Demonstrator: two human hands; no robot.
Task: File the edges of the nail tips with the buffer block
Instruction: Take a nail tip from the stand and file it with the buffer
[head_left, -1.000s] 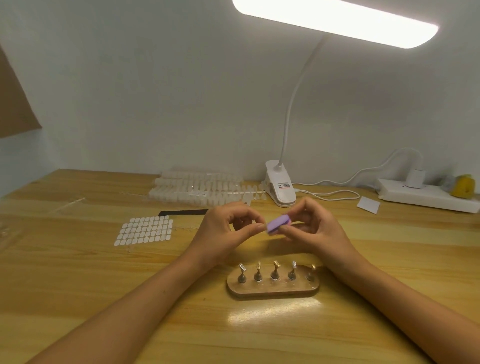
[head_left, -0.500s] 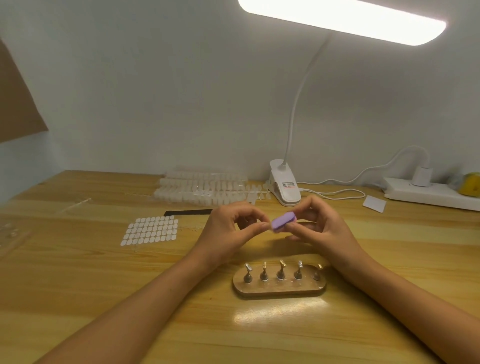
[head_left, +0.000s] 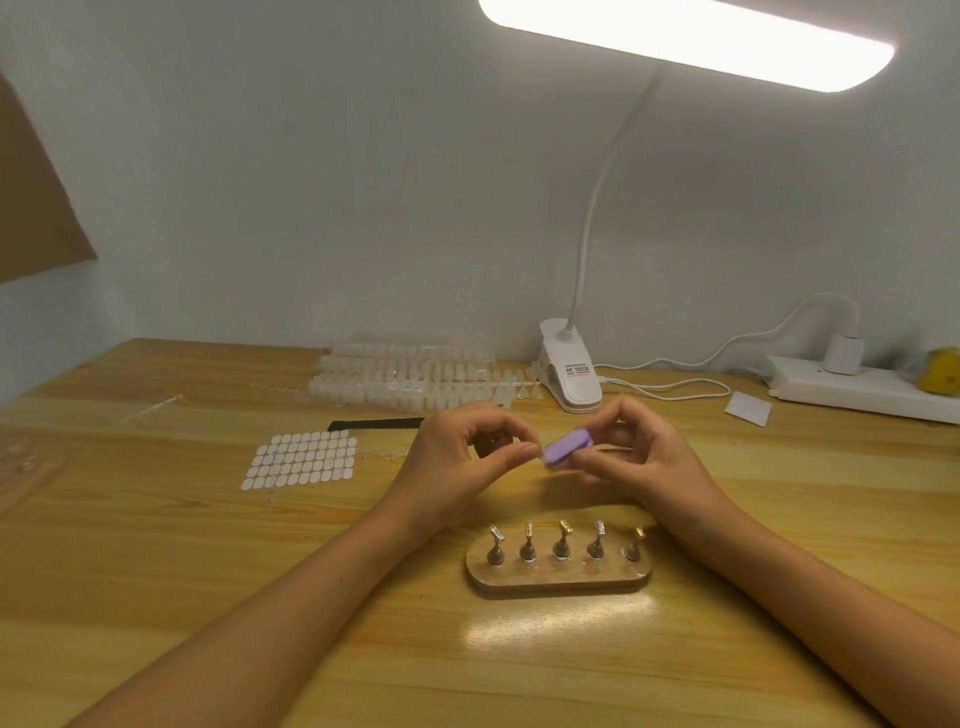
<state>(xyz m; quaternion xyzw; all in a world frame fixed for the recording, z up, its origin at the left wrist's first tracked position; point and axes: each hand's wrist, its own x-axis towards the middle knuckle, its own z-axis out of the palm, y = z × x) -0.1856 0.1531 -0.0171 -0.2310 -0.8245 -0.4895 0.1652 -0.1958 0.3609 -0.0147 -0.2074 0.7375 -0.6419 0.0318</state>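
The right hand (head_left: 644, 457) grips a small lilac buffer block (head_left: 566, 448), a soft-looking slab with rounded ends. Its fingers (head_left: 597, 460) are curled round the block's right half and hold it in the air above the table (head_left: 156, 545), tilted up to the right. The left hand (head_left: 452, 467) is curled too. Its thumb and forefinger pinch together right at the block's left end, on what seems to be a nail tip (head_left: 539, 453), though it is too small and pale to see clearly.

Just in front of both wrists sits an oval wooden stand (head_left: 558, 579) with 5 short metal pegs in a row, each topped by a small shiny flat head. To the left lies a clear sheet of white oval stickers (head_left: 301, 460), and a thin black strip (head_left: 376, 423) lies behind it. Rows of clear plastic tips on long strips (head_left: 405, 379) lie near the wall. Beside them stands a white clip lamp (head_left: 571, 374) with a bendy neck and a glowing bar. A white power strip (head_left: 857, 389) lies at the far right.
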